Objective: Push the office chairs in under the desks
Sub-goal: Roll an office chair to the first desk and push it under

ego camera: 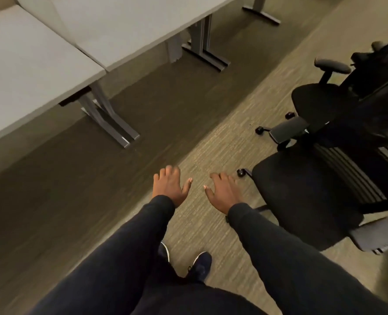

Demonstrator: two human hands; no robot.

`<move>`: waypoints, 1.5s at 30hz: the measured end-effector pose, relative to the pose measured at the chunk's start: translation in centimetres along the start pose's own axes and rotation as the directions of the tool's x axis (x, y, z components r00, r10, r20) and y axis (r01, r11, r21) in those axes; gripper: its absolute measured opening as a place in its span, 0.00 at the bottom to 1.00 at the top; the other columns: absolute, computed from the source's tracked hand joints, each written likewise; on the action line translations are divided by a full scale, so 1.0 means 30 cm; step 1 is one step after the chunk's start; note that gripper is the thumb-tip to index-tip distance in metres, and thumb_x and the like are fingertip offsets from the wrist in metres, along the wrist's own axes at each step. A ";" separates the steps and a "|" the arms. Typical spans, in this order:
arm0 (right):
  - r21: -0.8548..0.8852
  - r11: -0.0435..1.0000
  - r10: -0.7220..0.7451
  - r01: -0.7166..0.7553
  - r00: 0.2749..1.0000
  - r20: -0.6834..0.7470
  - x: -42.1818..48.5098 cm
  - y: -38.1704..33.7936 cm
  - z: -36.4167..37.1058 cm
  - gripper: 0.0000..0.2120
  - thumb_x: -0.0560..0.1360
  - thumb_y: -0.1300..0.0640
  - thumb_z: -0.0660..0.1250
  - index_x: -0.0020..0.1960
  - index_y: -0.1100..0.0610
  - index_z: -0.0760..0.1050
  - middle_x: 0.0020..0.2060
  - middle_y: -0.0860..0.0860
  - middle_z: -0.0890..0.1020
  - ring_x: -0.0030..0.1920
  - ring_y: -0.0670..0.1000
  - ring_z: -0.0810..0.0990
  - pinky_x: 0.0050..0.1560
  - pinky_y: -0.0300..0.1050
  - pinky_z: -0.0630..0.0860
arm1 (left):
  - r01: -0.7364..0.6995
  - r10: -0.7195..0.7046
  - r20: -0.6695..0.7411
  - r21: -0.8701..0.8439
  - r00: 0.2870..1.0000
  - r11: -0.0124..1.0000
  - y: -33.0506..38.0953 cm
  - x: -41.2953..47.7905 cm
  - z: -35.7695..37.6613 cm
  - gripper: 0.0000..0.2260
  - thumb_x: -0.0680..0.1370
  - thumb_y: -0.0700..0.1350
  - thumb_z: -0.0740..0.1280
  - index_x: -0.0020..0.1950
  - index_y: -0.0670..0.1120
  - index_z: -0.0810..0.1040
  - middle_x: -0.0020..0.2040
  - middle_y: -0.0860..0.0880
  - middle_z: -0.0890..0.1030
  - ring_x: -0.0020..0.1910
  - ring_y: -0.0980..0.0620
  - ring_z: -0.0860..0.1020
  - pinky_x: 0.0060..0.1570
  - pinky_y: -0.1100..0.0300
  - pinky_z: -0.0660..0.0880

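Left hand (170, 186) and right hand (221, 192) extended forward, palms down, fingers loosely spread and grasping nothing, near chair (306, 198) just right, desks (36, 64) well apart

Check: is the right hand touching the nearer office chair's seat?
Apart. The head view shows the right hand open in the air, with a strip of carpet visible between its fingers and the nearer office chair.
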State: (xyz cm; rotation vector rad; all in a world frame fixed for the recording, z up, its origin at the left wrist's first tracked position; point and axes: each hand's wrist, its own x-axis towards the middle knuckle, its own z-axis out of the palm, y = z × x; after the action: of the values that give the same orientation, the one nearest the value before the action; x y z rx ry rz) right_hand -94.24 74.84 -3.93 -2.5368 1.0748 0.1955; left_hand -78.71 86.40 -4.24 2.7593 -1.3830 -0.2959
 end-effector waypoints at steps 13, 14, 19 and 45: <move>-0.035 0.993 -0.112 0.110 0.990 -0.083 -0.518 -0.052 0.101 0.23 0.80 0.42 0.61 0.69 0.55 0.70 0.62 0.56 0.76 0.62 0.58 0.74 0.62 0.55 0.70 | 0.019 -0.020 -0.028 -0.029 0.999 0.999 0.063 -0.578 0.085 0.28 0.79 0.66 0.50 0.63 0.46 0.72 0.58 0.45 0.74 0.56 0.44 0.71 0.55 0.49 0.68; -0.033 0.993 -0.118 0.115 0.990 -0.080 -0.585 -0.059 0.120 0.23 0.80 0.42 0.61 0.69 0.55 0.70 0.63 0.56 0.76 0.62 0.58 0.74 0.62 0.56 0.70 | 0.032 -0.033 -0.020 -0.024 0.999 0.999 0.073 -0.648 0.098 0.28 0.79 0.66 0.50 0.63 0.46 0.72 0.58 0.45 0.74 0.56 0.44 0.71 0.55 0.49 0.68; -0.036 0.990 -0.136 0.134 0.988 -0.073 -0.769 -0.022 0.142 0.23 0.80 0.43 0.61 0.69 0.55 0.70 0.63 0.56 0.76 0.62 0.59 0.74 0.62 0.56 0.69 | 0.045 -0.044 0.018 -0.018 0.999 0.999 0.143 -0.839 0.151 0.29 0.79 0.66 0.49 0.64 0.46 0.71 0.59 0.45 0.74 0.58 0.44 0.71 0.57 0.48 0.67; -0.100 0.967 -0.245 0.233 0.960 -0.134 -1.122 1.302 -0.298 0.22 0.80 0.42 0.61 0.69 0.54 0.70 0.60 0.55 0.75 0.58 0.58 0.75 0.56 0.55 0.71 | 0.169 -0.170 -0.001 -0.113 0.985 0.979 1.536 -0.867 0.295 0.26 0.79 0.64 0.52 0.63 0.45 0.72 0.61 0.43 0.74 0.60 0.42 0.71 0.59 0.46 0.67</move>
State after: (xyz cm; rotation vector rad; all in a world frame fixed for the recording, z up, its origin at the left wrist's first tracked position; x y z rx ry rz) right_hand -145.87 68.79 2.15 -2.7644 0.8133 -0.0117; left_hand -131.96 79.84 -3.39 2.7842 -1.0929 -0.3534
